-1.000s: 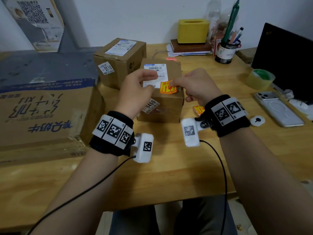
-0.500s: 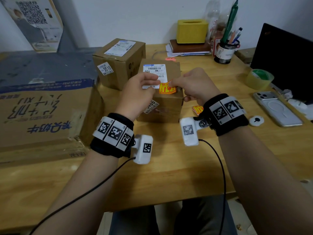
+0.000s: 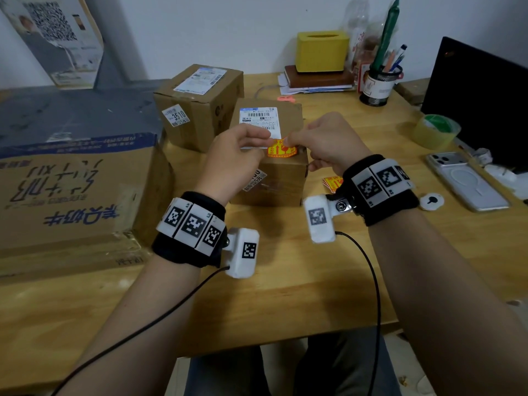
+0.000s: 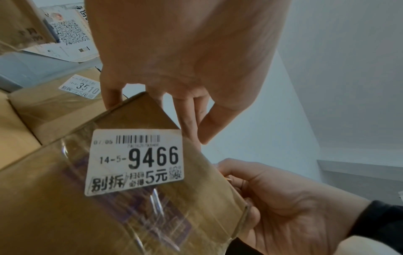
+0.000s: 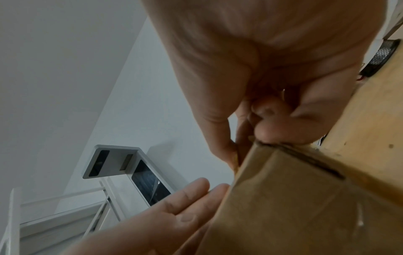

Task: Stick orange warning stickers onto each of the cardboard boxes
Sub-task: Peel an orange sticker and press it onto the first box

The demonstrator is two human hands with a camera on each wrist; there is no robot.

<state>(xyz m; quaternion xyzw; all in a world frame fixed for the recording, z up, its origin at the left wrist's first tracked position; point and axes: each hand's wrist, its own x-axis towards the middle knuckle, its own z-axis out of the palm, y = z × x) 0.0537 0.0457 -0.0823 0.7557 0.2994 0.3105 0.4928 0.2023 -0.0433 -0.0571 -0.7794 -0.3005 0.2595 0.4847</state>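
A small cardboard box (image 3: 274,178) with a white shipping label stands mid-table. An orange warning sticker (image 3: 281,150) lies on its top near the front edge. My right hand (image 3: 291,138) pinches the sticker's upper right corner between thumb and forefinger. My left hand (image 3: 257,138) rests with straight fingers on the label beside the sticker. The left wrist view shows the box's front (image 4: 109,215) with a 9466 tag. The right wrist view shows curled fingers (image 5: 272,124) at the box's top edge (image 5: 294,207). A second box (image 3: 200,107) stands behind it on the left. A large flat carton (image 3: 71,190) lies at the far left.
Spare orange stickers (image 3: 331,182) lie on the table right of the box. Further right are a phone (image 3: 468,181), a small white disc (image 3: 431,200), a tape roll (image 3: 437,131) and a dark screen (image 3: 480,104). A pen cup (image 3: 380,87) and yellow tissue box (image 3: 321,51) stand at the back.
My left fingers have slid a little down the label toward the sticker. The right hand and the sticker have barely moved.
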